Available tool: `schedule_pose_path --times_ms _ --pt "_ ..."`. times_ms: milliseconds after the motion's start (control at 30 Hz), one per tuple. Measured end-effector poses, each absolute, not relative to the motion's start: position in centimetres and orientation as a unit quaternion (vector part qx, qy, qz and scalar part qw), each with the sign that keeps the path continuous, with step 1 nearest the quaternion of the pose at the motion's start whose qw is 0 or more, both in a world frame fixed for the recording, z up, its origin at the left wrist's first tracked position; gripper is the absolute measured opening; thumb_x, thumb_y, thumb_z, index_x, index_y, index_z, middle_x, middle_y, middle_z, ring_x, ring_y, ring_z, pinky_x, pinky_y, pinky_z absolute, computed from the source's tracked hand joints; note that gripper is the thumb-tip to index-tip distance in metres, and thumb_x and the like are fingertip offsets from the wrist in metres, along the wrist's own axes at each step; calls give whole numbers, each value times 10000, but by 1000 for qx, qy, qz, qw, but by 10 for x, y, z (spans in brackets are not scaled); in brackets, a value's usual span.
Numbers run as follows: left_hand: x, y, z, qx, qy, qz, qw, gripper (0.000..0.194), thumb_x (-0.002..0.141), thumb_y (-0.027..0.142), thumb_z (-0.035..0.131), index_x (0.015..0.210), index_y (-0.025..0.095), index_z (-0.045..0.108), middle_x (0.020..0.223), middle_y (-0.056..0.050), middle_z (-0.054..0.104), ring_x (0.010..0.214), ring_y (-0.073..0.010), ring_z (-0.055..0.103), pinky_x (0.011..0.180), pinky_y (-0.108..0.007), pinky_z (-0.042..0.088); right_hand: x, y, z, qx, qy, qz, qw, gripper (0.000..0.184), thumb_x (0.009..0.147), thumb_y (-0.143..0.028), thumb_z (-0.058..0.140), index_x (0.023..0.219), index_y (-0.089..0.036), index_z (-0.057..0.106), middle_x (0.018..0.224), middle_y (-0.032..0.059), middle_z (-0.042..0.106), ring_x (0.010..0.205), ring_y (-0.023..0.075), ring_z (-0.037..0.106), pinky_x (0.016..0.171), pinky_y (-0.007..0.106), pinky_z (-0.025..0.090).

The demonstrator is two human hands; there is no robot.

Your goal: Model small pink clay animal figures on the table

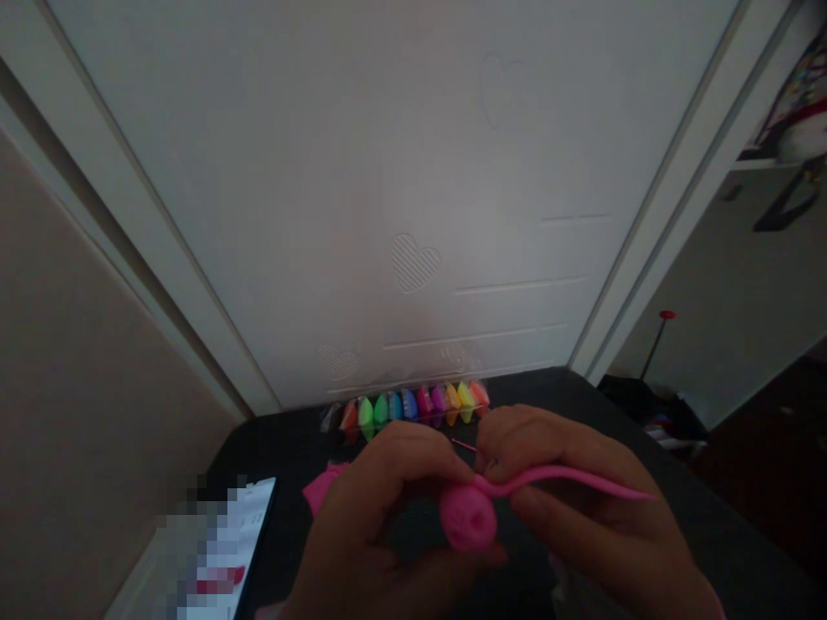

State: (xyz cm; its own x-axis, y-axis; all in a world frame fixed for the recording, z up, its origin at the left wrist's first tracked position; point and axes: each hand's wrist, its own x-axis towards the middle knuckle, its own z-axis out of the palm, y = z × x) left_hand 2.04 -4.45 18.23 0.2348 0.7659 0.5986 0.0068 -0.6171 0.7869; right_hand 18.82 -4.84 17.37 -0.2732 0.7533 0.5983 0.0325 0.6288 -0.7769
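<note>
While the left hand (pixel 362 517) grips the pink roll (pixel 466 517) above the desk (pixel 284 439), seemingly to steady it, the right hand (pixel 600 525) pinches the pink strip (pixel 559 472) at the roll's top, apparently for control; coloured packets (pixel 409 405) lie beyond, leaving room.

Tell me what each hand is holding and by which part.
The left hand grips a pink roll by its top and underside; the right hand pinches a pink strand close to the roll, well short of the strand's tapered tip.

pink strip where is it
Low in the head view, right of centre: the pink strip runs from the pink ball in the left hand across the right hand.
</note>
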Motion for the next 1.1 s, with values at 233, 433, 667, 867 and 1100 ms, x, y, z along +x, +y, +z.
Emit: schedule_pose_path --times_ms 233,433,667,867,1100 --pt "24 -46 182 671 284 573 375 377 579 43 722 881 246 623 773 31 627 682 -81 603 628 -110 495 188 -49 175 -275 -722 327 544 174 774 -127 563 895 -237 623 808 16 647 774 160 600 732 279 480" --pt "21 -45 184 696 289 563 339 325 557 61 745 813 229 633 747 20 617 699 -102 592 645 -152 499 188 -50 172 -288 -715 320 551 186 778 -150 569 928 -247 622 824 25 649 780 170 597 717 278 484" --pt "16 -45 179 689 322 563 324 456 561 104 759 954 299 633 823 30 637 714 -102 606 632 -146 498 187 -47 173 -283 -737 279 547 235 778 -128 576 957 -271 631 815 18 663 786 169 612 746 291 492" --pt "14 -39 182 718 313 558 273 339 560 157 772 863 270 671 818 9 641 750 -122 601 681 -177 492 189 -46 175 -290 -750 274 527 270 773 -100 583 966 -285 621 860 3 665 857 156 609 755 253 486" --pt "11 -39 177 717 320 549 288 325 593 170 755 881 282 652 850 19 632 790 -120 590 697 -173 475 190 -47 174 -308 -744 287 518 253 756 -118 622 947 -283 604 844 -22 665 796 128 618 715 216 488"
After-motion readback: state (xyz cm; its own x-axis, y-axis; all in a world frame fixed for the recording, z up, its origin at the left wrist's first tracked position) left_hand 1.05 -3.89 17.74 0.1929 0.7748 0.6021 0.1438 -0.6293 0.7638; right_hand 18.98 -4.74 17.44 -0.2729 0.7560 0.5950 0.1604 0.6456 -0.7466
